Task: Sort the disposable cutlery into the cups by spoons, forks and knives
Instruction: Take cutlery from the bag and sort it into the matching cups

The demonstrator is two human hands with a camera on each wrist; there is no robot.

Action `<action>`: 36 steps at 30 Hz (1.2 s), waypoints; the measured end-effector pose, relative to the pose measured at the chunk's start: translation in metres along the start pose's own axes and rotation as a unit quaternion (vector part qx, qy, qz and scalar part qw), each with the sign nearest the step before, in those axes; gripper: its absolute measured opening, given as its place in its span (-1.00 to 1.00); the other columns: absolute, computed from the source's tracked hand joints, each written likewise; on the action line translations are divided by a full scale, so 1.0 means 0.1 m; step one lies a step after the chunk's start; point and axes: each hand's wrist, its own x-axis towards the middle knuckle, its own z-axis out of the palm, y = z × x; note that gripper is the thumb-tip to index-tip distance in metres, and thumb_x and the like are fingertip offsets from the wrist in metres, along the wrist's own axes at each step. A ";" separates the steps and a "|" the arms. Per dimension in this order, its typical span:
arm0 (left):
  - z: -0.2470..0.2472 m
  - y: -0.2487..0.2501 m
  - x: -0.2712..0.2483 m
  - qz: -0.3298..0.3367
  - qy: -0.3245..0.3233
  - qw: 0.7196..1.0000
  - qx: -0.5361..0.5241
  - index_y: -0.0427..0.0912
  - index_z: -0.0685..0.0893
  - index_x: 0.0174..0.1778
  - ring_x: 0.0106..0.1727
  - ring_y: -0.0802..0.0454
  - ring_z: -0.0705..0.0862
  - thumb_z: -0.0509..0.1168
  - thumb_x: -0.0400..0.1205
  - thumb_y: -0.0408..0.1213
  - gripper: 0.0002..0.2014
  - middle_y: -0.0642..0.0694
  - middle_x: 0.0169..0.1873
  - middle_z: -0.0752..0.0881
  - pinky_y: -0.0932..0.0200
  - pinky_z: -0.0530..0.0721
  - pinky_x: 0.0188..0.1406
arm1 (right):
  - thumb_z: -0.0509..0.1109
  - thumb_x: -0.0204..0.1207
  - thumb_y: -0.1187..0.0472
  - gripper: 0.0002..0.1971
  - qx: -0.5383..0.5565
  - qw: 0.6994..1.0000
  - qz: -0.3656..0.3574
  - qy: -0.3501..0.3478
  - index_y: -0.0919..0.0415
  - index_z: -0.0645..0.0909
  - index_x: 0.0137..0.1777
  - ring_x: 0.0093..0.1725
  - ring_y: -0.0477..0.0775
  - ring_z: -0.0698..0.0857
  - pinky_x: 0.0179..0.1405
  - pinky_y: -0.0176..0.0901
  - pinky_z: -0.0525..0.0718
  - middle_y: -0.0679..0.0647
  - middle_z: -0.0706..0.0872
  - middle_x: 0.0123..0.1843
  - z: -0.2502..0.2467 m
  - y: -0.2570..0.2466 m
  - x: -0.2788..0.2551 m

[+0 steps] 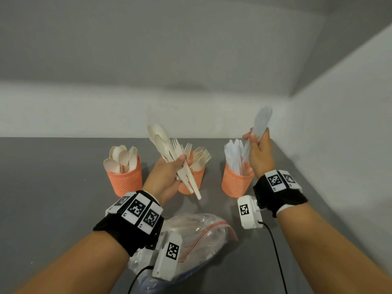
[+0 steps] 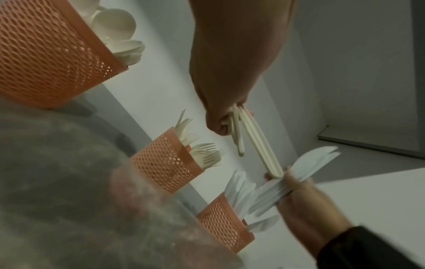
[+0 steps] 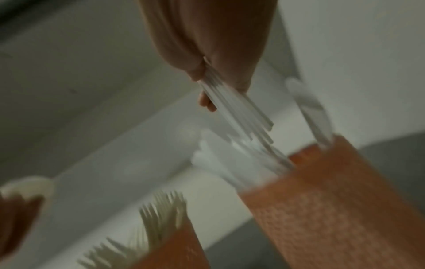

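Observation:
Three orange mesh cups stand in a row on the grey table. The left cup (image 1: 125,179) holds cream spoons, the middle cup (image 1: 196,177) cream forks, the right cup (image 1: 235,181) white knives. My left hand (image 1: 169,172) grips a mixed bundle of cream spoons and forks (image 1: 169,153) in front of the middle cup. My right hand (image 1: 257,149) grips a blurred bunch of white knives (image 1: 262,122) above the right cup, their handles (image 3: 239,109) pointing down toward it. In the left wrist view the same bundle (image 2: 253,138) and knives (image 2: 308,165) show.
A clear zip bag (image 1: 197,236) with a red seal lies on the table just in front of me, partly under my left wrist. White walls close the table at the back and right, next to the knife cup.

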 end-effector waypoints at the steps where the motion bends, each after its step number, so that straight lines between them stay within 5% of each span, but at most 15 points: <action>1: 0.00 0.00 0.01 -0.002 -0.010 1.000 0.007 -0.27 0.50 0.04 -0.28 -0.01 0.64 0.13 0.69 -0.49 -0.90 -0.12 -0.33 0.65 0.06 0.68 -0.19 | 0.07 0.69 0.25 -0.82 -0.006 0.999 0.041 -0.010 0.27 0.41 0.20 0.10 0.05 0.59 0.19 -0.10 0.53 -0.06 0.60 -0.09 0.04 0.12 -0.02; 4: -0.04 0.03 0.02 -0.012 -0.046 0.999 0.020 -0.29 0.52 0.02 -0.29 -0.02 0.65 0.16 0.67 -0.47 -0.92 -0.12 -0.35 0.66 0.11 0.72 -0.32 | 0.11 0.66 0.24 -0.73 -0.038 0.988 0.148 -0.035 0.32 0.44 0.28 0.16 0.11 0.55 0.14 -0.11 0.44 0.06 0.58 0.07 0.12 0.39 -0.08; 8: -0.11 0.04 0.02 -0.019 -0.086 0.996 0.015 -0.33 0.48 0.19 -0.25 0.02 0.67 0.19 0.65 -0.46 -0.80 -0.11 -0.29 0.65 0.17 0.72 -0.29 | 0.14 0.60 0.32 -0.68 -0.067 0.978 0.188 -0.068 0.32 0.42 0.33 0.18 0.16 0.56 0.16 -0.07 0.46 0.26 0.59 0.27 0.13 0.44 -0.03; 10: -0.14 0.05 0.01 -0.023 -0.102 0.994 0.018 -0.34 0.48 0.21 -0.25 0.06 0.69 0.18 0.65 -0.46 -0.79 -0.08 -0.30 0.67 0.16 0.74 -0.22 | 0.22 0.54 0.37 -0.57 -0.067 0.985 0.151 -0.049 0.29 0.35 0.42 0.28 0.13 0.53 0.25 -0.10 0.45 0.22 0.53 0.32 0.13 0.39 -0.02; 14: -0.14 0.06 0.01 -0.017 -0.093 0.995 0.034 -0.35 0.48 0.21 -0.27 0.08 0.70 0.18 0.66 -0.47 -0.79 -0.06 -0.33 0.69 0.16 0.75 -0.22 | 0.26 0.43 0.38 -0.52 -0.073 0.992 -0.101 0.036 0.29 0.40 0.39 0.21 -0.08 0.46 0.24 -0.52 0.36 0.09 0.45 0.22 0.21 0.00 -0.15; 16: -0.10 0.05 -0.01 -0.009 -0.084 0.995 0.046 -0.39 0.50 0.21 -0.30 0.08 0.68 0.17 0.66 -0.47 -0.79 -0.06 -0.38 0.71 0.19 0.74 -0.30 | 0.27 0.42 0.28 -0.66 -0.048 0.986 -0.157 -0.026 0.28 0.57 0.21 0.05 -0.15 0.54 0.06 -0.64 0.41 0.08 0.51 0.11 0.31 -0.23 -0.28; 19: -0.03 0.06 -0.05 -0.005 -0.097 0.994 0.046 -0.38 0.59 0.12 -0.39 0.10 0.66 0.15 0.67 -0.46 -0.82 -0.07 -0.43 0.73 0.25 0.70 -0.35 | 0.39 0.51 0.13 -0.78 -0.062 0.974 -0.096 -0.198 0.27 0.67 0.03 -0.16 -0.30 0.58 -0.14 -0.65 0.46 0.12 0.60 -0.03 0.52 -0.43 -0.51; 22: -0.01 0.07 -0.13 -0.009 -0.114 0.989 0.091 -0.33 0.63 0.13 -0.41 0.06 0.66 0.14 0.70 -0.33 -0.78 -0.11 -0.42 0.70 0.13 0.61 -0.34 | 0.34 0.56 0.19 -0.82 -0.067 0.967 -0.051 -0.242 0.31 0.64 0.02 -0.24 -0.11 0.57 -0.16 -0.52 0.50 0.24 0.68 -0.04 0.66 -0.46 -0.59; 24: -0.05 0.09 -0.18 -0.008 -0.122 0.986 0.111 -0.27 0.65 -0.03 -0.43 0.04 0.66 0.10 0.72 -0.29 -0.77 -0.10 -0.43 0.70 0.15 0.59 -0.39 | 0.29 0.58 0.26 -0.90 -0.004 0.975 -0.009 -0.221 0.24 0.63 -0.07 -0.21 -0.02 0.60 -0.10 -0.22 0.58 0.17 0.69 -0.14 0.65 -0.53 -0.54; 29: -0.27 0.19 -0.19 -0.002 -0.078 0.992 0.101 -0.25 0.58 0.10 -0.39 0.06 0.70 0.13 0.70 -0.36 -0.84 -0.10 -0.29 0.73 0.18 0.73 -0.37 | 0.23 0.60 0.33 -0.80 0.064 0.994 -0.032 -0.081 0.01 0.45 -0.18 -0.43 -0.16 0.61 -0.46 -0.32 0.57 -0.01 0.58 -0.28 0.52 -0.68 -0.21; 33: -0.34 0.26 -0.26 0.003 -0.081 0.992 0.101 -0.18 0.55 0.12 -0.64 0.16 0.37 0.05 0.74 -0.23 -0.80 0.00 -0.56 0.49 0.30 0.42 -0.64 | 0.25 0.59 0.33 -0.88 -0.038 0.993 -0.062 -0.096 0.09 0.42 -0.10 -0.19 0.16 0.75 -0.19 0.01 0.72 0.02 0.66 -0.21 0.71 -0.52 -0.18; 36: -0.37 0.28 -0.31 -0.002 -0.092 0.989 0.116 -0.15 0.57 -0.04 -0.69 0.18 0.29 0.08 0.71 -0.09 -0.76 -0.01 -0.59 0.41 0.33 0.31 -0.71 | 0.21 0.62 0.25 -0.91 -0.169 0.969 -0.077 -0.160 0.25 0.47 -0.09 -0.11 0.25 0.66 -0.19 0.01 0.58 0.18 0.66 -0.22 0.90 -0.27 -0.28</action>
